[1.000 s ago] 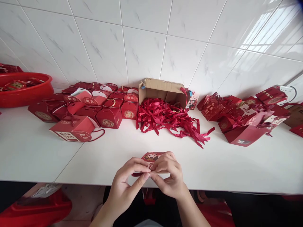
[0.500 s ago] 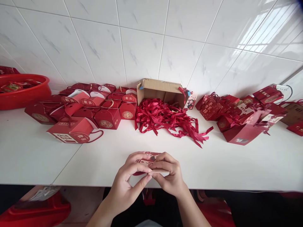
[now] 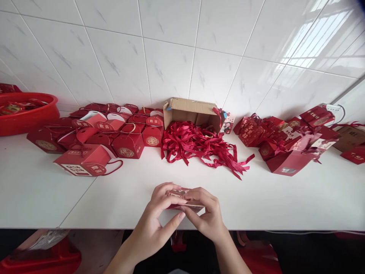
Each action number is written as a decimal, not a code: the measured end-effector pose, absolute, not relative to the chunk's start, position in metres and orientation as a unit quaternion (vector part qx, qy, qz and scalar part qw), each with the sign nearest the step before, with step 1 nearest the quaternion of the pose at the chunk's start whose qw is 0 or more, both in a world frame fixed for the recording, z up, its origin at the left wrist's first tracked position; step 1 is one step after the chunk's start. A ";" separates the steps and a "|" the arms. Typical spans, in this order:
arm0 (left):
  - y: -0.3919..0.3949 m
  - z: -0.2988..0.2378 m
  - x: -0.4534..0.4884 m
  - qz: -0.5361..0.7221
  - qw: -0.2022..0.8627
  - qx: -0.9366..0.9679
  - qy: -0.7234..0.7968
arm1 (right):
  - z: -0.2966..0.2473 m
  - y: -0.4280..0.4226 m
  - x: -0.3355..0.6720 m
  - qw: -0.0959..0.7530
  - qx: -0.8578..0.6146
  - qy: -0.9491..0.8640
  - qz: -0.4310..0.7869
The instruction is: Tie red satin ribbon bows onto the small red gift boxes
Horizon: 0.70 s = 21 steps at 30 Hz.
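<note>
Box (image 3: 176, 193), red, printed | over table (image 3: 242, 205) near front edge, contact unclear | right hand (image 3: 207, 211) pinching near edge; left hand (image 3: 158, 213) fingers across top, clasp uncertain | probably light card, stiffish, creasable; best held at folds

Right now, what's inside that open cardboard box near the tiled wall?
Red ribbons lie at the mouth of the cardboard box, spilling onto the white table. Bare inner cardboard shows above; its floor and anything under the ribbons are covered.
</note>
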State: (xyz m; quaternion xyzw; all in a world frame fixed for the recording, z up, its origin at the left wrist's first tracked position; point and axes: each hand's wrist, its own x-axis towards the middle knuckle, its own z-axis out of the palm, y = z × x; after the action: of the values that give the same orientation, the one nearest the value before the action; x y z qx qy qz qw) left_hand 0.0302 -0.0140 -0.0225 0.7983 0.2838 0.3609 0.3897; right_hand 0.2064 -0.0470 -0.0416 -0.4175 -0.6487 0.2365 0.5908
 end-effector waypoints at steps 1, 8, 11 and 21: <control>-0.014 -0.024 0.030 0.360 0.392 0.796 0.289 | -0.040 -0.047 0.207 0.586 -0.418 -0.656 0.228; -0.008 -0.037 0.021 0.404 0.373 0.755 0.357 | -0.040 -0.047 0.206 0.592 -0.426 -0.647 0.222; -0.003 -0.033 0.016 0.404 0.356 0.775 0.331 | -0.042 -0.046 0.206 0.605 -0.412 -0.641 0.231; 0.012 -0.014 0.025 0.427 0.281 0.823 0.247 | -0.051 -0.046 0.210 0.584 -0.470 -0.594 0.292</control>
State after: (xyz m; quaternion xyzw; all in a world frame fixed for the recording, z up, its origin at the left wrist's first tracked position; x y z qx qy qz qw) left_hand 0.0250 0.0119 -0.0140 0.8231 0.2474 0.4273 0.2807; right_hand 0.2096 -0.0463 -0.0515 -0.4701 -0.5939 0.2924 0.5838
